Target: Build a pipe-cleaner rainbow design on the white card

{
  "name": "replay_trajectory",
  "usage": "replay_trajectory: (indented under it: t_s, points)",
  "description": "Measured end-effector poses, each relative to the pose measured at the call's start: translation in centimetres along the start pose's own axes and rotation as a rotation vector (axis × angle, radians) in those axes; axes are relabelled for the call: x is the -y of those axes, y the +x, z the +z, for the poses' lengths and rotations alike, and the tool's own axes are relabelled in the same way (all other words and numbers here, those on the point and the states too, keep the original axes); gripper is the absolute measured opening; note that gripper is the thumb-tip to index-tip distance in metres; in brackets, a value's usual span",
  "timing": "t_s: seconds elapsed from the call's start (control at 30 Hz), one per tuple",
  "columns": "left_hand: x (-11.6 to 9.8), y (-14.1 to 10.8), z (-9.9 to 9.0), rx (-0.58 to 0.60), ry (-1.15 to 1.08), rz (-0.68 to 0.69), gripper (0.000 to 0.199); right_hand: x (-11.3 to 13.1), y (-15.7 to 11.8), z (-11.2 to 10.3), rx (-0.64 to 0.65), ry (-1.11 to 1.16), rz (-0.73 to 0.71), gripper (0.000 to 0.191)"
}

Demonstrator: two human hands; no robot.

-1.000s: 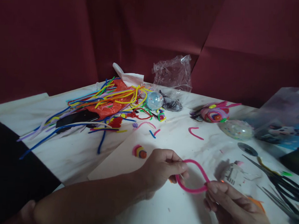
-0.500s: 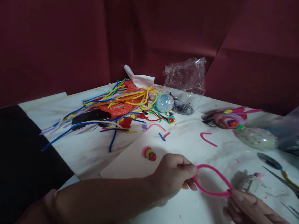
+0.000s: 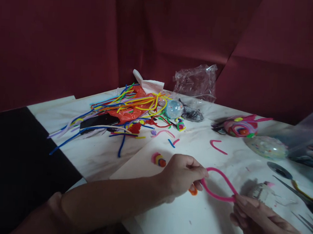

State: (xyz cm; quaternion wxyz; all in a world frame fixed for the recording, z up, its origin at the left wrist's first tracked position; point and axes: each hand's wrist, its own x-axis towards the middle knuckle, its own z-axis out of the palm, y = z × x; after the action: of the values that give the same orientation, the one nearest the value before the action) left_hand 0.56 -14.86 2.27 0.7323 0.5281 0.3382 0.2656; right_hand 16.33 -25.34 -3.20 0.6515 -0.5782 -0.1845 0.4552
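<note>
A pink pipe cleaner, bent into a pointed loop, is stretched between my two hands above white paper. My left hand pinches the loop's left end between thumb and fingers. At its right end, the fingertips of my right hand are closed on the pipe cleaner. Below my left fingers lies an orange curved piece, partly hidden. A small stack of coloured rounds sits just beyond my left wrist. Past the loop lies a bent pink strip.
Many coloured pipe cleaners are piled at the back left, beside a clear ball. A colourful fish-like figure and a speckled clear dome lie at the right. Dark scissors and a roll of tape are near my right hand.
The view has shifted slightly. My hands have moved a little closer together, still holding the loop, and more of the orange piece shows under my left fingers.
</note>
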Motion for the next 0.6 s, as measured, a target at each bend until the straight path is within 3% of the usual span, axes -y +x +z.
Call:
replay_trajectory:
  t_s: [0.17, 0.33, 0.6]
  points:
    - [-0.9, -0.8, -1.5, 0.017, 0.077, 0.019, 0.011, 1.3, -0.9, 2.2, 0.000, -0.053, 0.020, 0.042]
    - [-1.2, -1.4, -4.5, -0.019, 0.191, 0.096, 0.011, 2.1, -1.9, 6.0, 0.087, -0.185, 0.074, 0.043]
    - [-0.3, -1.2, -9.2, -0.135, 0.311, 0.096, 0.008, 1.3, -0.8, 10.7, 0.148, -0.263, 0.085, 0.042]
